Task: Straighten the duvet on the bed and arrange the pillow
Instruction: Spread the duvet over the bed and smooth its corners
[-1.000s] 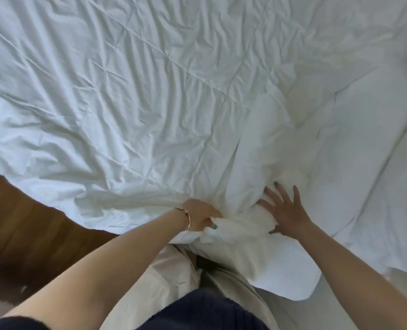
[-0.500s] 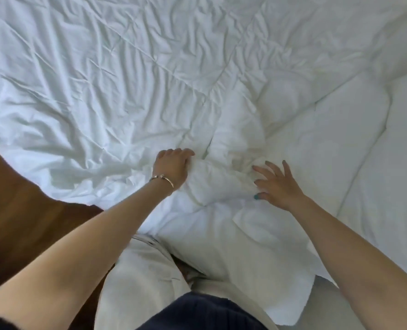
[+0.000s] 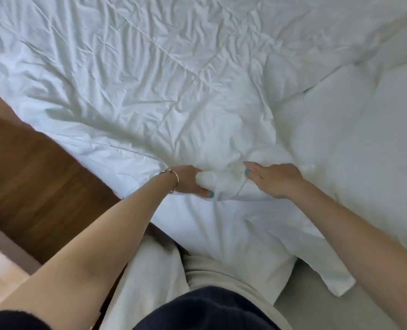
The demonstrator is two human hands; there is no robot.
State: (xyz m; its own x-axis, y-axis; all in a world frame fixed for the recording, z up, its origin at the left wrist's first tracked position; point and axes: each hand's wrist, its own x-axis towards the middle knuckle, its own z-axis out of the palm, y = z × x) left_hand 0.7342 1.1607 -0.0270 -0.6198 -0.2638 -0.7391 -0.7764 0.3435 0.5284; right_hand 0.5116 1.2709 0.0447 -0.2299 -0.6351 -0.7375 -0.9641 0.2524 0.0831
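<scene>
Left hand (image 3: 190, 181) grasps duvet (image 3: 150, 79) edge bunch; right hand (image 3: 272, 181) flat, pressing; edge runs left-right.

Dark brown wood-plank floor (image 3: 38, 177) along left side, grain visible. Pale beige strip of flooring (image 3: 0, 260) at lower left. Soft, even daylight; no hard shadows.

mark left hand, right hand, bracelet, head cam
left hand (image 3: 188, 179), head view, back of the hand gripping bunched duvet
right hand (image 3: 272, 181), head view, back of the hand
bracelet (image 3: 175, 182), head view, band at left wrist
</scene>
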